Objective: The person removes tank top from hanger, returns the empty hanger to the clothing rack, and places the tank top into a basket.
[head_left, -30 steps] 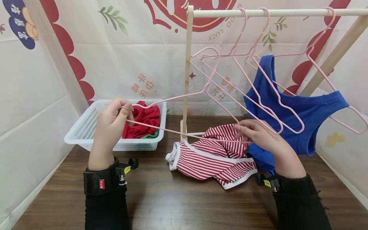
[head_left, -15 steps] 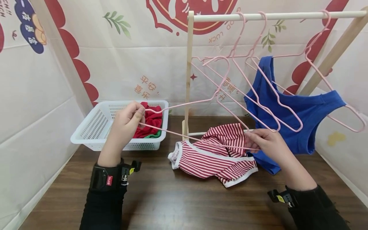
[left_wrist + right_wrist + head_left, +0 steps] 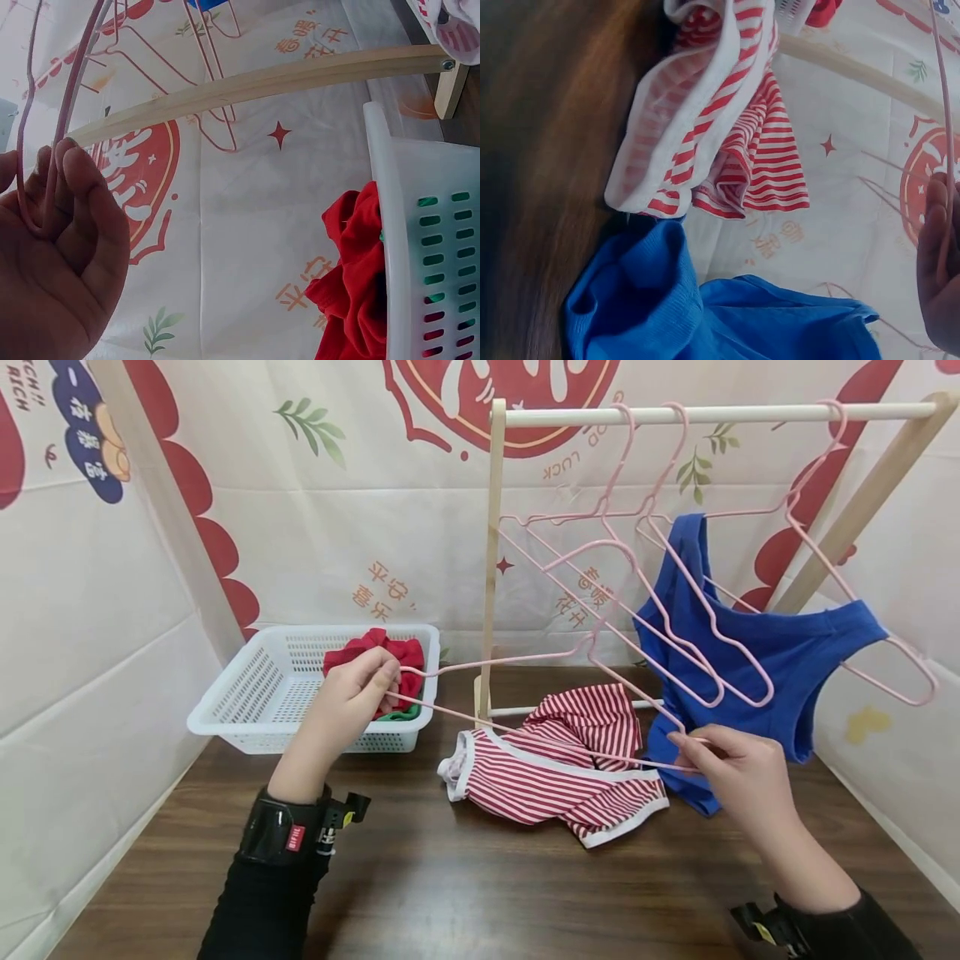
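Between both hands a pink clothes hanger (image 3: 510, 660) is held by its two ends, its hook tipped up and away. My left hand (image 3: 347, 697) pinches the left end, in front of the white basket; in the left wrist view that hand (image 3: 64, 247) has the hanger's bent end between thumb and fingers. My right hand (image 3: 738, 772) pinches the other end, near the blue garment; the right wrist view shows this hand (image 3: 941, 262) at its edge. Below the hanger a red-and-white striped garment (image 3: 525, 785) lies crumpled on the table.
A wooden rack (image 3: 491, 568) with a white rail (image 3: 720, 415) stands behind. Pink hangers (image 3: 693, 585) hang from it, the rightmost bearing a blue garment (image 3: 765, 652). The white basket (image 3: 225, 718) at the left holds red cloth (image 3: 408, 653) and some green on the table (image 3: 450, 893).
Both hands have moved right and down with the hanger, bringing it closer over the striped garment. Its hook has come lower. The striped garment has stayed in place.
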### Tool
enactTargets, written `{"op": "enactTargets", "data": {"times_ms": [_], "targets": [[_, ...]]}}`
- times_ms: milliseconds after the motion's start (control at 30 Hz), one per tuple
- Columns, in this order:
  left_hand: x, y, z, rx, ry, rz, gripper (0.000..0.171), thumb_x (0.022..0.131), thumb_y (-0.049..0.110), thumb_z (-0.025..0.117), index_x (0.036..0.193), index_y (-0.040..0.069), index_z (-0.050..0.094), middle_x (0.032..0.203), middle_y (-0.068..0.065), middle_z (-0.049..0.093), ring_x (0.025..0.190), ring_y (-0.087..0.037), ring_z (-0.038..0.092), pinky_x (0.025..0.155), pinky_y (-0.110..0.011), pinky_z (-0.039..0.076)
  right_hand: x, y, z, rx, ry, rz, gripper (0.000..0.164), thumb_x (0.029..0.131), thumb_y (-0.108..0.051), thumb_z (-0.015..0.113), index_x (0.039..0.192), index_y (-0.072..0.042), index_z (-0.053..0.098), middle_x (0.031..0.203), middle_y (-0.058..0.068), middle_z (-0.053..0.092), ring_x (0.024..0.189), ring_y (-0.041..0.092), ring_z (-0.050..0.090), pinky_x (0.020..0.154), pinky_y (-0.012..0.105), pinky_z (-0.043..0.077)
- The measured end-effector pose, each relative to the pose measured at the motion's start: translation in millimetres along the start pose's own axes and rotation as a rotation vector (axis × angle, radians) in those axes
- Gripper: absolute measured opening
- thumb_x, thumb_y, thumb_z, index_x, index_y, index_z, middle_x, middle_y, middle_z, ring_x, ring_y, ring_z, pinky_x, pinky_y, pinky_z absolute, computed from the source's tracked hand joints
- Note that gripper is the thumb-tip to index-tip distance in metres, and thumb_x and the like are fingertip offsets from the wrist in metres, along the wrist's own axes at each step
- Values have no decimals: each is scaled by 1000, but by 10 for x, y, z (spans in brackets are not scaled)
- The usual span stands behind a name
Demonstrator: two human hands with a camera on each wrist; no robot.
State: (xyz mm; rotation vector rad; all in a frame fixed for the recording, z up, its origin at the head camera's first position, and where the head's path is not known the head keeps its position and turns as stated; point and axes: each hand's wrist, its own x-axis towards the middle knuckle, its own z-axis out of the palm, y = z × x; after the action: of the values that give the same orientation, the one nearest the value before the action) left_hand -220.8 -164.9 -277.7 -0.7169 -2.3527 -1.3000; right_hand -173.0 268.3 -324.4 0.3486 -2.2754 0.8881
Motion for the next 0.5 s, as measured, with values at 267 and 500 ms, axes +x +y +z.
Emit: {"op": "enactTargets", "data": {"times_ms": [267,500], "targets": [[-18,10,24,3,-27,7,19,102,21,51,105,5,60,85,-6,64,80,-22,62,76,-39,53,-90,-69,-167,-36,159,-230,15,73,6,80,70,-7,72,64,-5,63,60,-10,52,59,6,40],[-8,51,15,79,-18,-15,33,100,27,54,127,9,53,107,-9,68,98,-20,63,90,-47,49,-57,-99,-348,26,236,-217,8,76,11,76,78,4,74,75,-14,67,69,-13,58,70,4,43]]}}
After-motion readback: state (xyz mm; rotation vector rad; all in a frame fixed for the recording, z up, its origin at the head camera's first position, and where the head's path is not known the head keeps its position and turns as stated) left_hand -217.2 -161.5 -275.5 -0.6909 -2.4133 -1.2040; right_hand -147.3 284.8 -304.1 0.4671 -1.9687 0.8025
